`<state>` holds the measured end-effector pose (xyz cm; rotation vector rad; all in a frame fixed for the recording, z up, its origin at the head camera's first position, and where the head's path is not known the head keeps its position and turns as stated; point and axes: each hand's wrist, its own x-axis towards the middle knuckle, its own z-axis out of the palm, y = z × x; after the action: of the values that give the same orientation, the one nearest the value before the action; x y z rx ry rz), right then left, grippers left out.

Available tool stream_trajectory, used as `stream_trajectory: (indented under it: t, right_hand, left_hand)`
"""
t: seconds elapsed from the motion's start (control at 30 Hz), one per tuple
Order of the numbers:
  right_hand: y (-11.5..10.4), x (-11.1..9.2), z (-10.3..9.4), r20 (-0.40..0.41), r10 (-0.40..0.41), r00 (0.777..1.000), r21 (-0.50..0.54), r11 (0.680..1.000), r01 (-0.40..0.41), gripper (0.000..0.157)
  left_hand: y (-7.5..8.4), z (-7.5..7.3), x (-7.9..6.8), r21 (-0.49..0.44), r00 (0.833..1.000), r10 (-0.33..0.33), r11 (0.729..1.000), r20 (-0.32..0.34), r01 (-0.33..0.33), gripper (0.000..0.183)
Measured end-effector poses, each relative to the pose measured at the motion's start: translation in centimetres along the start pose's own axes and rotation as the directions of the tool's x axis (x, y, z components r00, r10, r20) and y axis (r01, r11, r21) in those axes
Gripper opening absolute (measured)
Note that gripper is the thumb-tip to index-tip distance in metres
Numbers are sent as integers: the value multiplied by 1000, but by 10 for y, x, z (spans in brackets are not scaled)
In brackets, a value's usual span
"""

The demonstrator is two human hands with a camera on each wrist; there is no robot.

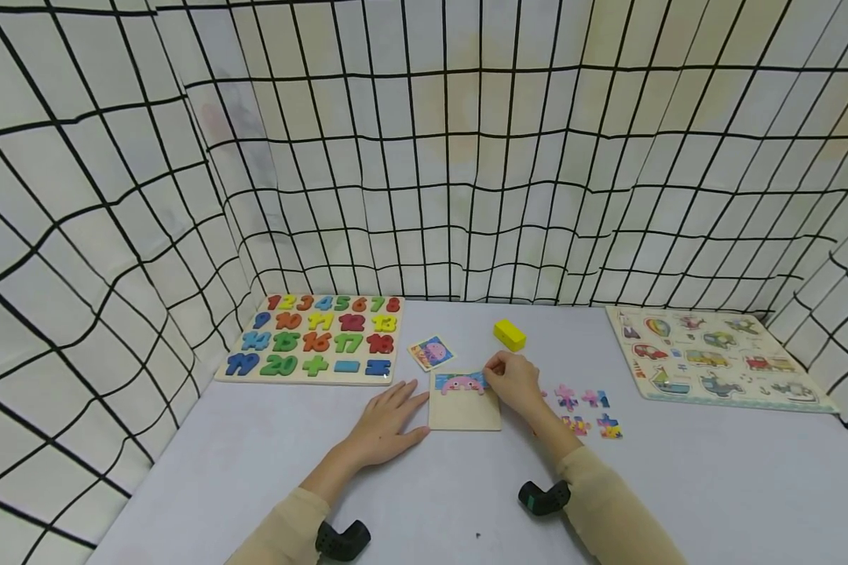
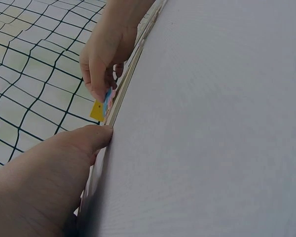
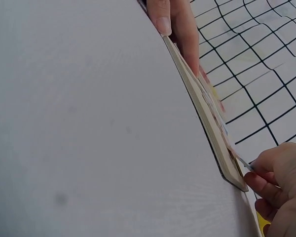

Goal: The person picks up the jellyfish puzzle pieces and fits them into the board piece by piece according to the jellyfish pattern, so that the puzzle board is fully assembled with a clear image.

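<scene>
A small square wooden puzzle board (image 1: 465,414) lies between the hands, its top row filled with pieces showing a pink animal (image 1: 462,384) on blue. My left hand (image 1: 387,428) lies flat with spread, straight fingers, its thumb and fingertips touching the board's left edge. At the board's upper right corner, my right hand (image 1: 514,383) pinches a puzzle piece (image 3: 244,163) between thumb and index finger, one end of it meeting the row. Loose puzzle pieces (image 1: 567,398) lie right of the board, some partly hidden by the right forearm. Behind the board is a picture card (image 1: 432,352) of the pink animal.
A yellow block (image 1: 509,335) sits behind the right hand. A number puzzle board (image 1: 339,369) stands at the back left, and a vehicle picture board (image 1: 721,361) at the back right. Black netting (image 1: 410,188) over white walls encloses the white table (image 1: 424,502).
</scene>
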<state>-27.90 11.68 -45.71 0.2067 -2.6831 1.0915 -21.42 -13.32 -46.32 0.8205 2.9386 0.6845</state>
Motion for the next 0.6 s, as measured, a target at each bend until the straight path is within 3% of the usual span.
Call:
stream_trajectory:
  t: [0.6]
  right_hand:
    - [-1, -2, 0, 31, 14, 999, -1, 1000, -14, 13]
  left_hand:
    - [0, 0, 0, -1, 1000, 4, 1000, -7, -4, 57]
